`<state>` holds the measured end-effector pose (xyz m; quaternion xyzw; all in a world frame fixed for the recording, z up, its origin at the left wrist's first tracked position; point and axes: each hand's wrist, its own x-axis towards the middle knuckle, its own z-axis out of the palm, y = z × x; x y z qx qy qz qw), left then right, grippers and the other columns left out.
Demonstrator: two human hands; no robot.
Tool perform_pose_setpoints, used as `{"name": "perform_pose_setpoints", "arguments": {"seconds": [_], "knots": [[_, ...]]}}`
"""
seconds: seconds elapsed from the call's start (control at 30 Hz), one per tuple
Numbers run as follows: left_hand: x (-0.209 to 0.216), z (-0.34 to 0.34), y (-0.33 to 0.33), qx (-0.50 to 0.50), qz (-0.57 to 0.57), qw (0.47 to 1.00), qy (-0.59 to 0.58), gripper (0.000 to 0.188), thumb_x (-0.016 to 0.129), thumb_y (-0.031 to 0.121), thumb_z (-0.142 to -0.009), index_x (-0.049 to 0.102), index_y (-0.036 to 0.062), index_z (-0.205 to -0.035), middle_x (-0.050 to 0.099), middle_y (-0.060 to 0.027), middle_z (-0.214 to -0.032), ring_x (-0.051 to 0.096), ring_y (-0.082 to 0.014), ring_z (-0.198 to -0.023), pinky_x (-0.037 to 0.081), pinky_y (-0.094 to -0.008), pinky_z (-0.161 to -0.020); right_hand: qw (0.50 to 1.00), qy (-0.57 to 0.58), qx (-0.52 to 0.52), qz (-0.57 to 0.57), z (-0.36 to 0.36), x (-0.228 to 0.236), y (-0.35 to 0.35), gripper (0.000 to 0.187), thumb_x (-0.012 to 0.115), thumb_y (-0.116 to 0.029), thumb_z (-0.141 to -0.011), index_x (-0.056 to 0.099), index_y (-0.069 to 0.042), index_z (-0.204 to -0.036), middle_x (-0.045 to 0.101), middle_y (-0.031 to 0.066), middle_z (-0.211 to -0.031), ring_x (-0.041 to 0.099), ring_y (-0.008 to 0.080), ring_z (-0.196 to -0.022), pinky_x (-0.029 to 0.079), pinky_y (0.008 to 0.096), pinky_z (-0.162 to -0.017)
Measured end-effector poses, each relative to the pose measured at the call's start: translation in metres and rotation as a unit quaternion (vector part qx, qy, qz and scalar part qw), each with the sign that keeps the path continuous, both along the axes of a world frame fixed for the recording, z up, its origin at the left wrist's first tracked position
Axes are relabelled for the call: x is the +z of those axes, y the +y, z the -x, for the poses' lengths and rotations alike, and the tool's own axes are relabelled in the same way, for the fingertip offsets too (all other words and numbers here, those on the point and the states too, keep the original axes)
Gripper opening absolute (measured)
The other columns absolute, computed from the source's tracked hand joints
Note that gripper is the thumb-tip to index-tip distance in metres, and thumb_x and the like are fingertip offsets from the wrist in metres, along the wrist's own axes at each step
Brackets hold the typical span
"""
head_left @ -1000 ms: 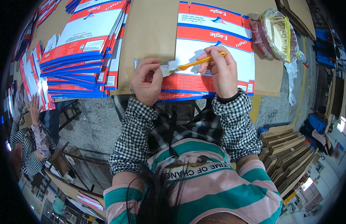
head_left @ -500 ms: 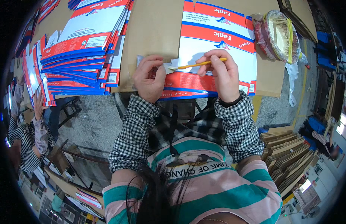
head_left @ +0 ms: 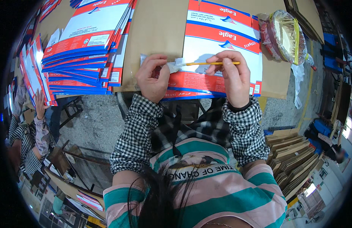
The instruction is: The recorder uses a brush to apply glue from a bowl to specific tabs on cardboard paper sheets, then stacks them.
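Plastic-wrapped bowl (head_left: 267, 41), pale contents (head_left: 284, 32) inside, right hand (head_left: 237, 80) holding yellow tool (head_left: 195, 64)

Person over there: pink/green wide-striped tee (head_left: 206, 195), dark lettering (head_left: 201, 171) across its front. Beyond its short sleeves (head_left: 121, 195), black-white gingham oversleeves (head_left: 132, 131); black band (head_left: 242, 108) farther out, right side. Dark plaid cloth (head_left: 164, 138) below it.

The brush handle (head_left: 198, 64) is yellow, the sleeves (head_left: 136, 133) black-white checked.

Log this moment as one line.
left hand: by left side of flat carton | right hand: holding yellow-handled tool | wrapped bowl: right of carton
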<state>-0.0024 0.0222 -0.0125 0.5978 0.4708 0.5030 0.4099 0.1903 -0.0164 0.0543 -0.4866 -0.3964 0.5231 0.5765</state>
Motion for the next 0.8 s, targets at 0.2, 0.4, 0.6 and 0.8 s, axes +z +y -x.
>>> {"name": "perform_pose_setpoints", "arguments": {"seconds": [0.2, 0.4, 0.6, 0.8], "knots": [[-0.001, 0.001, 0.000, -0.001, -0.001, 1.000, 0.008, 0.008, 0.056, -0.004, -0.074, 0.058, -0.0025, -0.081, 0.060, -0.0100, -0.091, 0.058, -0.0117, -0.073, 0.046, -0.0204, -0.060, 0.997, -0.025, 0.051, 0.042, 0.000, -0.001, -0.005, 0.015, 0.038, -0.007, -0.091, 0.046, 0.002, -0.099, 0.059, 0.0138, -0.092, 0.056, 0.0137, -0.075, 0.047, 0.0253, -0.071], [-0.003, 0.002, 0.001, -0.005, 0.004, 1.000, 0.010, 0.008, 0.056, -0.003, -0.074, 0.058, -0.0026, -0.082, 0.060, -0.0102, -0.092, 0.058, -0.0131, -0.075, 0.047, -0.0218, -0.062, 0.997, -0.043, 0.048, 0.031, 0.006, 0.002, -0.007, 0.016, 0.038, -0.009, -0.091, 0.047, 0.002, -0.099, 0.059, 0.0137, -0.092, 0.057, 0.0141, -0.077, 0.047, 0.0258, -0.072], [0.001, 0.001, 0.000, -0.004, 0.001, 1.000, 0.017, 0.008, 0.056, -0.003, -0.074, 0.058, -0.0024, -0.082, 0.060, -0.0104, -0.093, 0.058, -0.0137, -0.076, 0.047, -0.0218, -0.063, 1.000, -0.019, 0.014, 0.010, 0.001, 0.003, -0.008, 0.015, 0.038, -0.008, -0.091, 0.047, 0.002, -0.098, 0.059, 0.0132, -0.091, 0.057, 0.0142, -0.076, 0.047, 0.0259, -0.071], [-0.001, 0.002, 0.000, -0.009, 0.007, 1.000, -0.001, 0.009, 0.056, -0.004, -0.074, 0.058, -0.0025, -0.082, 0.059, -0.0106, -0.094, 0.058, -0.0139, -0.076, 0.047, -0.0219, -0.063, 0.999, -0.027, 0.036, 0.016, -0.003, 0.001, -0.009, 0.018, 0.036, -0.011, -0.092, 0.045, 0.002, -0.100, 0.058, 0.0179, -0.094, 0.057, 0.0186, -0.077, 0.046, 0.0303, -0.073]]}}
